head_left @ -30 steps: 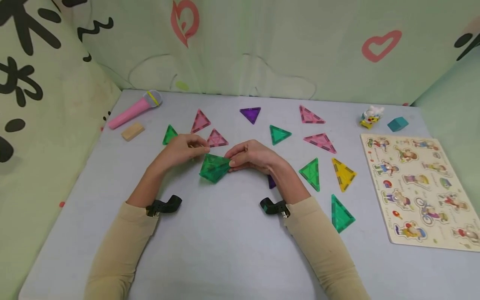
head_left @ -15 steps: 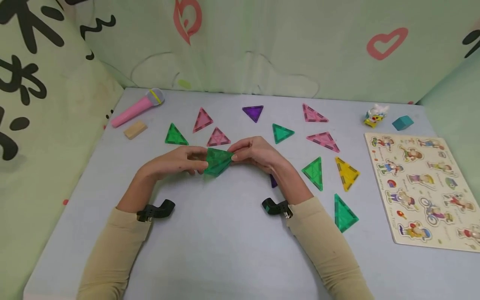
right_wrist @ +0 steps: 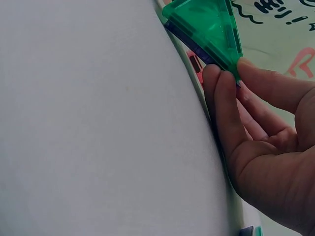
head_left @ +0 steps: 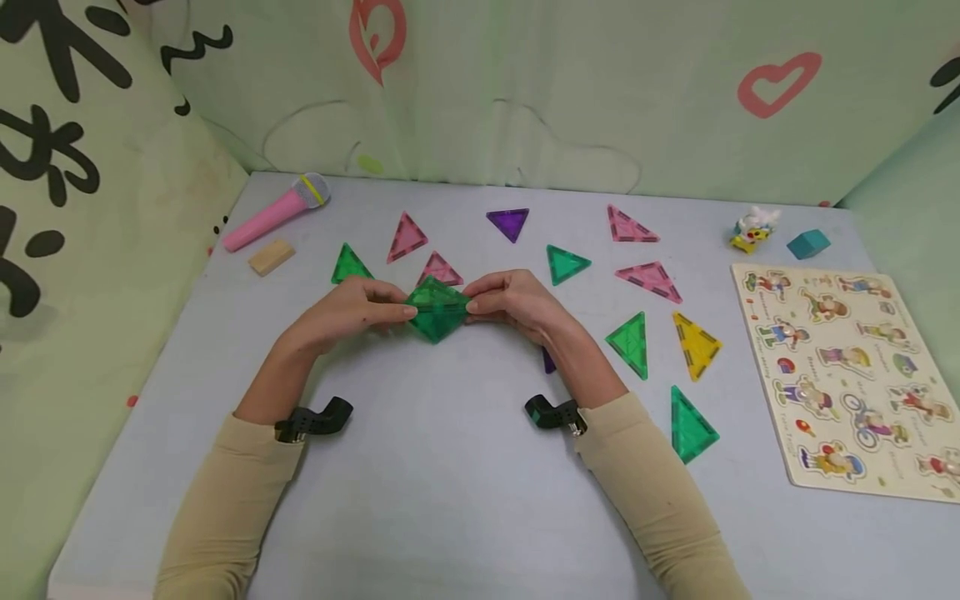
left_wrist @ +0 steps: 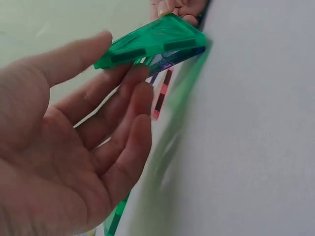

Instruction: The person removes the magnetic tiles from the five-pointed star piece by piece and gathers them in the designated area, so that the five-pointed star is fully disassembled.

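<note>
Fingers [left_wrist: 129,81] of both hands pinch the green tile cluster [head_left: 435,308] by its outer corners.

Left hand [head_left: 352,310] and right hand [head_left: 517,307] hold it just above the tabletop [head_left: 450,467], near a pink triangle [head_left: 439,270]. It looks light, stiff and smooth; seemingly several joined triangles, so gripping the edges near the corners seems safest.

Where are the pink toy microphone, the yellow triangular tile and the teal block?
pink toy microphone [head_left: 272,216], head view, on its pink handle.
yellow triangular tile [head_left: 697,343], head view, at its centre.
teal block [head_left: 807,244], head view, on its top face.
</note>
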Tool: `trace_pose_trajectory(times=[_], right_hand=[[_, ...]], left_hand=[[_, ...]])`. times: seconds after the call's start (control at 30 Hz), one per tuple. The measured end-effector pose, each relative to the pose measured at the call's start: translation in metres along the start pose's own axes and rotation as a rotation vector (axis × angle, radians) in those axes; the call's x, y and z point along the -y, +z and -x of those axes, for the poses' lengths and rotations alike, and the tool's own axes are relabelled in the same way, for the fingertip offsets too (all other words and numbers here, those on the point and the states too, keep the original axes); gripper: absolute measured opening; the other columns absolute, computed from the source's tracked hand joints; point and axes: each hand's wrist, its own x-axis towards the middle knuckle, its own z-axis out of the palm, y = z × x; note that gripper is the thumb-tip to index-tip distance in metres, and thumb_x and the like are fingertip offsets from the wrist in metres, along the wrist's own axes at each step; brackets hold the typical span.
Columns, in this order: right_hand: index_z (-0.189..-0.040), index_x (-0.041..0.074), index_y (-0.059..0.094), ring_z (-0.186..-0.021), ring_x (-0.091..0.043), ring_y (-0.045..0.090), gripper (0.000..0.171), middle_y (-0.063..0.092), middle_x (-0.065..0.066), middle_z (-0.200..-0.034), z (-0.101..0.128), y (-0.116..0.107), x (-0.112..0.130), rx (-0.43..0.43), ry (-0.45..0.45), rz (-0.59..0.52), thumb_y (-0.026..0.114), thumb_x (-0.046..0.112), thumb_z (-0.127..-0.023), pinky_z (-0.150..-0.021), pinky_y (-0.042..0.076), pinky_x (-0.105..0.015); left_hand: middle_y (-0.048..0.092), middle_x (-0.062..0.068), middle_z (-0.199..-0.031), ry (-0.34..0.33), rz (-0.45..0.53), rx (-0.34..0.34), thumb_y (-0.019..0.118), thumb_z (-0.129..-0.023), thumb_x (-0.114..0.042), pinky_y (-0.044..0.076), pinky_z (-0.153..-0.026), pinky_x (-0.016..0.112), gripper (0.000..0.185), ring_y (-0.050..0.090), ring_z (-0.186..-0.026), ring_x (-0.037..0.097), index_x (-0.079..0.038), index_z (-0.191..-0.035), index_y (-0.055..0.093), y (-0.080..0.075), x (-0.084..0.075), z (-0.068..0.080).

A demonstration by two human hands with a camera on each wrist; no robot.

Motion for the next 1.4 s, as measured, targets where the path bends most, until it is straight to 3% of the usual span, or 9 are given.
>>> trace_pose_trajectory(times=[0.13, 0.5, 0.7, 0.87, 1.1, 1.4], right_hand=[[-0.12, -0.013, 0.06, -0.079, -0.019, 0.074, 0.03, 0.065, -0.006, -0.092, 0.001, -0.001, 0.001, 0.013, 0.009, 0.009, 0.062, -0.007, -0.09, -0.083, 0.059, -0.03], [-0.128, -0.006, 0.057, -0.079, -0.017, 0.07, 0.039, 0.068, -0.003, -0.086, 0.001, -0.004, 0.004, 0.125, 0.019, 0.11, 0.065, 0.0, -0.091, -0.079, 0.06, -0.03], [-0.114, -0.003, 0.065, -0.069, -0.012, 0.062, 0.025, 0.066, 0.001, -0.082, 0.0, -0.003, 0.004, 0.116, 0.016, 0.166, 0.068, 0.004, -0.09, -0.067, 0.054, -0.025], [-0.103, -0.002, 0.068, -0.064, -0.013, 0.061, 0.014, 0.066, 0.001, -0.078, 0.0, -0.002, 0.002, 0.112, 0.003, 0.179, 0.067, 0.003, -0.09, -0.064, 0.053, -0.025], [-0.104, -0.008, 0.066, -0.067, -0.016, 0.067, 0.015, 0.068, -0.001, -0.077, 0.0, -0.003, 0.002, 0.112, 0.008, 0.159, 0.065, -0.001, -0.091, -0.065, 0.055, -0.026], [-0.103, -0.009, 0.064, -0.069, -0.018, 0.07, 0.013, 0.067, -0.003, -0.077, 0.0, -0.004, 0.002, 0.096, 0.034, 0.127, 0.063, -0.003, -0.092, -0.071, 0.059, -0.028]], left_hand=[[0.06, -0.001, -0.083, 0.019, -0.011, -0.026, 0.072, -0.091, -0.037, 0.046, -0.072, 0.032, 0.028, 0.053, -0.083, 0.02, -0.011, -0.099, 0.074, 0.0, 0.0, -0.002], [0.061, 0.0, -0.084, 0.05, -0.02, -0.039, 0.074, -0.089, -0.037, 0.041, -0.073, 0.032, 0.028, 0.049, -0.085, 0.019, -0.009, -0.092, 0.075, 0.0, 0.002, -0.004], [0.064, -0.002, -0.087, 0.041, -0.036, -0.033, 0.075, -0.088, -0.038, 0.041, -0.073, 0.032, 0.027, 0.05, -0.087, 0.019, -0.011, -0.093, 0.077, 0.002, 0.0, -0.004], [0.065, -0.002, -0.086, 0.031, -0.049, -0.026, 0.075, -0.088, -0.038, 0.042, -0.071, 0.032, 0.026, 0.05, -0.084, 0.019, -0.012, -0.092, 0.078, 0.002, 0.001, -0.005], [0.071, -0.001, -0.094, 0.045, -0.076, -0.004, 0.075, -0.088, -0.036, 0.043, -0.074, 0.032, 0.023, 0.051, -0.086, 0.018, -0.014, -0.094, 0.079, 0.001, 0.002, -0.004], [0.075, 0.003, -0.099, 0.072, -0.058, 0.022, 0.073, -0.091, -0.03, 0.051, -0.084, 0.032, 0.023, 0.064, -0.094, 0.016, -0.009, -0.1, 0.079, -0.009, 0.002, 0.003]])
